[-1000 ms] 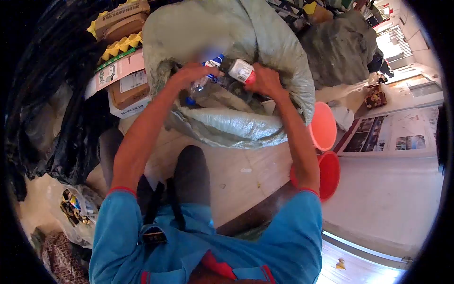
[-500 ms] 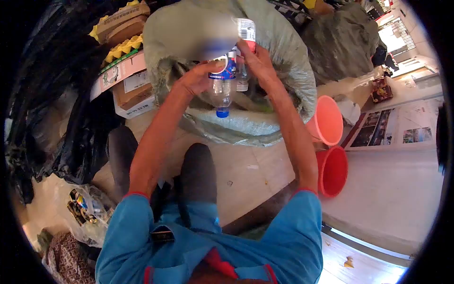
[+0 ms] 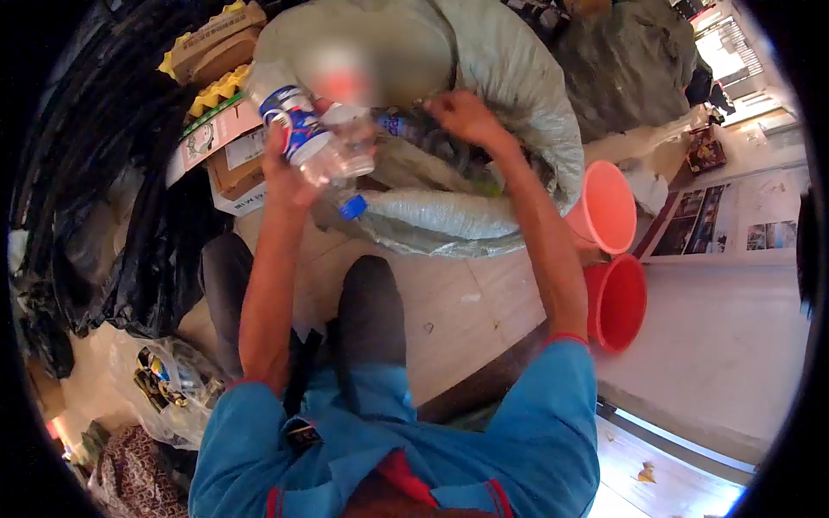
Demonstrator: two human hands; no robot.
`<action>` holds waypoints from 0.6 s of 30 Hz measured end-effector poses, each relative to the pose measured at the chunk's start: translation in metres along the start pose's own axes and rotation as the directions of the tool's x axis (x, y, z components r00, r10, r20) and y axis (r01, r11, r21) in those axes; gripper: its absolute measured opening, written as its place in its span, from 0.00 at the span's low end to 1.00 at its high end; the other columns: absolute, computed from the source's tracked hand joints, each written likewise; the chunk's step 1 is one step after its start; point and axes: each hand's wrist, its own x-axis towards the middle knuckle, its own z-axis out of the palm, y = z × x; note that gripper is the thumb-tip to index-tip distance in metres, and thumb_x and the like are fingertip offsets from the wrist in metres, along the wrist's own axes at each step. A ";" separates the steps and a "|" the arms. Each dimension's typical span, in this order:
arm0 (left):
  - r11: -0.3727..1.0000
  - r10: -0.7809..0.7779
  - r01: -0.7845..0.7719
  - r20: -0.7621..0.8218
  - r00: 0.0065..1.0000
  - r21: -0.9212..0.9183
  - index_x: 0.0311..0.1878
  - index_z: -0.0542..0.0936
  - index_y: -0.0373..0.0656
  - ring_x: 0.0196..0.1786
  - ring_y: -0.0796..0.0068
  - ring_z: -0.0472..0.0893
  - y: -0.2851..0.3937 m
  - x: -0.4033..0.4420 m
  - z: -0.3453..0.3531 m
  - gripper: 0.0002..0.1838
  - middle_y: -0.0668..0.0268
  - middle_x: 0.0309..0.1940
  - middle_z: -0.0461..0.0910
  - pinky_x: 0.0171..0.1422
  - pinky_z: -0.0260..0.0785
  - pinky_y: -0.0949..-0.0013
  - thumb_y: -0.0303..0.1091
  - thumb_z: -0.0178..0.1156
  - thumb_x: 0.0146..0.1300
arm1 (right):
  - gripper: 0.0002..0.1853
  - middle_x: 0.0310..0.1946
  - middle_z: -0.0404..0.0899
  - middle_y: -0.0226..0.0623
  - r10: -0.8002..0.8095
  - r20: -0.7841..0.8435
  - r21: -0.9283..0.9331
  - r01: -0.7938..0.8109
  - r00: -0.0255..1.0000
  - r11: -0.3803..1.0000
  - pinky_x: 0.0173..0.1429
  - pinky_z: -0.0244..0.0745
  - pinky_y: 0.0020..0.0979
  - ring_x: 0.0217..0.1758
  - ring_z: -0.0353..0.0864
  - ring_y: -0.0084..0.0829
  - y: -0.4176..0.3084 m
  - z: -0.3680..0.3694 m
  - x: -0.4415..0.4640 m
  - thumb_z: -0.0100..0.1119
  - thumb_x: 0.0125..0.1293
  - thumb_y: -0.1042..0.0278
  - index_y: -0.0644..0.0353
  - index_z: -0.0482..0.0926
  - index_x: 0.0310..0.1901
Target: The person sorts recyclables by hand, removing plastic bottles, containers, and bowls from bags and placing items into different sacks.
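Note:
My left hand (image 3: pixel 287 173) is closed around a clear plastic bottle with a blue label (image 3: pixel 294 121), tilted with its blue cap (image 3: pixel 352 207) pointing down and to the right. A second clear plastic bottle (image 3: pixel 352 142) lies against it on the right, partly blurred near its red and white part. Over the mouth of a large woven sack (image 3: pixel 432 229), my right hand (image 3: pixel 466 119) has its fingers loosely bent, with no bottle in them. Inside the sack, another bottle with a blue label (image 3: pixel 397 128) shows in part.
Two buckets, one pink (image 3: pixel 609 207) and one red (image 3: pixel 620 302), stand right of the sack. Cardboard boxes (image 3: pixel 237 168) are stacked at its left, beside black plastic bags (image 3: pixel 69 173). A clear bag of mixed items (image 3: pixel 168 388) sits at lower left.
My left hand has moved left with the blue-labelled bottle, which has tilted. The second bottle has gone left with it. My right hand has come away from the bottles and stays over the sack.

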 end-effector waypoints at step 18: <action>0.979 -0.080 0.042 -0.187 0.979 -0.200 0.63 0.66 0.47 0.56 0.46 0.73 -0.010 -0.062 0.005 0.36 0.49 0.58 0.69 0.60 0.65 0.40 0.56 0.61 0.55 | 0.32 0.39 0.81 0.37 -0.070 -0.113 -0.098 0.058 0.991 0.993 0.46 0.73 0.33 0.39 0.78 0.30 -0.036 -0.008 -0.047 0.64 0.52 0.41 0.61 0.78 0.49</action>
